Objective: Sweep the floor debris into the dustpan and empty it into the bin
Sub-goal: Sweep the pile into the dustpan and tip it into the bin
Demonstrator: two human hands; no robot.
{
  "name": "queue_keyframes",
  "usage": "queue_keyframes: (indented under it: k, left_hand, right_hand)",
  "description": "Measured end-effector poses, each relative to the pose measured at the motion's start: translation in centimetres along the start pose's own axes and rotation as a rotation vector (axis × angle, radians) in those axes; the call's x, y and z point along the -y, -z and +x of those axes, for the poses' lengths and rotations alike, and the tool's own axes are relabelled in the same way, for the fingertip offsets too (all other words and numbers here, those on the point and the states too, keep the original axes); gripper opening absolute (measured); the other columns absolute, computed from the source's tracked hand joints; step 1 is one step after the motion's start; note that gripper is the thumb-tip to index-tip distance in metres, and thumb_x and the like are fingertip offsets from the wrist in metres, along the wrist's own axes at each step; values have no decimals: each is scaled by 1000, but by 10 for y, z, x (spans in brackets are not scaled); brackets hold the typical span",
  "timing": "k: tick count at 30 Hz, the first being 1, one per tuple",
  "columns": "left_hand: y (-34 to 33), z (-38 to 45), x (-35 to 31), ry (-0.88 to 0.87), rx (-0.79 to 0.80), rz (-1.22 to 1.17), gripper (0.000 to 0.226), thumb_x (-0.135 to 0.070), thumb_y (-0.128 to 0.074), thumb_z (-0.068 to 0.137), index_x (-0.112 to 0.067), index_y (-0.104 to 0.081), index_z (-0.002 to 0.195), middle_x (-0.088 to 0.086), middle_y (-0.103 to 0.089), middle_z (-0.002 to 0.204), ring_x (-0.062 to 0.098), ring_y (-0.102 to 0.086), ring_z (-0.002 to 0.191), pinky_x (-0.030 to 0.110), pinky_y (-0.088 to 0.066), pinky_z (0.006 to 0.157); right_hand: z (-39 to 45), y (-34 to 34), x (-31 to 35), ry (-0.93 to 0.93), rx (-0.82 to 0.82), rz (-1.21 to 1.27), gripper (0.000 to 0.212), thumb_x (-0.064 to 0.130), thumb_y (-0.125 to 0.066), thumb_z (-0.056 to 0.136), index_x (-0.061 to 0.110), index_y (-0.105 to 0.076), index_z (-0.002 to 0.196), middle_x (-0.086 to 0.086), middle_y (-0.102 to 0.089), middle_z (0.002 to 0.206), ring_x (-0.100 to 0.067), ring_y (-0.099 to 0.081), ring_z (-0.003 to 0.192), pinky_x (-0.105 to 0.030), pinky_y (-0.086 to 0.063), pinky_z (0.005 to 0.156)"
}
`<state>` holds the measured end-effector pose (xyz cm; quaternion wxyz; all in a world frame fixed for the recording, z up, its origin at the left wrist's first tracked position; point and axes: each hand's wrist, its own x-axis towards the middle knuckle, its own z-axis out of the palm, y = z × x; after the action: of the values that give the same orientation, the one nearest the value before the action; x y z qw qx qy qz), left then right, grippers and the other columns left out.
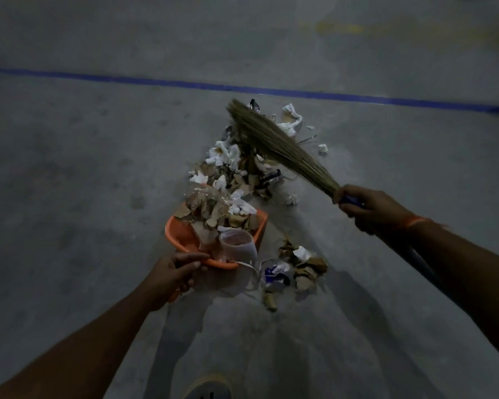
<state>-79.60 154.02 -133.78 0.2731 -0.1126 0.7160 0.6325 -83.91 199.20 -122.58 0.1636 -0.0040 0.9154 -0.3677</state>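
Observation:
An orange dustpan (182, 234) sits on the grey floor, heaped with dry leaves, white paper scraps and a paper cup (238, 244). My left hand (172, 276) grips its handle at the near edge. My right hand (369, 207) holds the blue handle of a grass broom (274, 142), whose bristles reach up and left over a pile of debris (236, 165) just beyond the dustpan's mouth. A smaller clump of leaves and wrappers (296, 269) lies to the right of the dustpan.
A blue line (185, 83) crosses the concrete floor behind the debris. Faint yellow marking (340, 27) shows farther back. The tip of my shoe (208, 388) is at the bottom edge. No bin is in view.

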Motion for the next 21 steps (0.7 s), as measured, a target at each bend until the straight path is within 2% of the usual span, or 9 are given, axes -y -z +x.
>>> queue_keyframes:
  k: [4, 8, 10, 12, 16, 21]
  left_hand:
    - [11, 0, 2, 13, -27, 30, 27, -1, -55, 101, -13, -75, 117, 17, -77, 102, 15, -57, 57, 20, -42, 45]
    - [18, 2, 2, 9, -29, 29, 27, -1, -55, 101, -14, -75, 116, 16, -77, 101, 15, -57, 57, 21, -42, 45]
    - [21, 3, 0, 25, -15, 21, 27, -2, -55, 102, -14, -74, 117, 13, -77, 99, 15, -57, 58, 20, -42, 45]
    - [24, 6, -1, 37, -7, 14, 27, -2, -55, 102, -13, -74, 118, 11, -77, 98, 14, -56, 57, 20, -41, 45]
    - [27, 13, -5, 36, -13, 21, 27, -2, -55, 102, -14, -74, 117, 10, -77, 98, 13, -57, 56, 21, -42, 46]
    - [25, 14, -8, 42, -12, -1, 27, -1, -54, 102, -13, -73, 117, 9, -77, 95, 12, -57, 55, 21, -42, 45]
  right_hand:
    - [56, 13, 27, 27, 10, -86, 13, 24, -56, 98, 35, -62, 99, -12, -59, 80, -21, -58, 50, -29, -51, 45]
    - [98, 18, 48, 47, 33, -164, 16, 23, -54, 98, 37, -62, 99, -16, -61, 86, -24, -59, 57, -32, -53, 50]
    - [113, 15, 53, 31, 56, -195, 16, 21, -54, 97, 34, -63, 99, -18, -58, 86, -27, -56, 58, -34, -50, 50]
    - [122, 9, 51, 1, 109, -210, 20, 19, -55, 97, 37, -64, 94, -17, -55, 83, -27, -52, 56, -31, -45, 46]
    - [124, 0, 38, 2, 235, -284, 22, 19, -54, 96, 40, -60, 95, -16, -58, 88, -24, -55, 54, -31, -49, 49]
    - [84, -3, 25, 47, 334, -324, 22, 16, -54, 98, 37, -58, 99, -9, -61, 78, -15, -55, 45, -26, -51, 47]
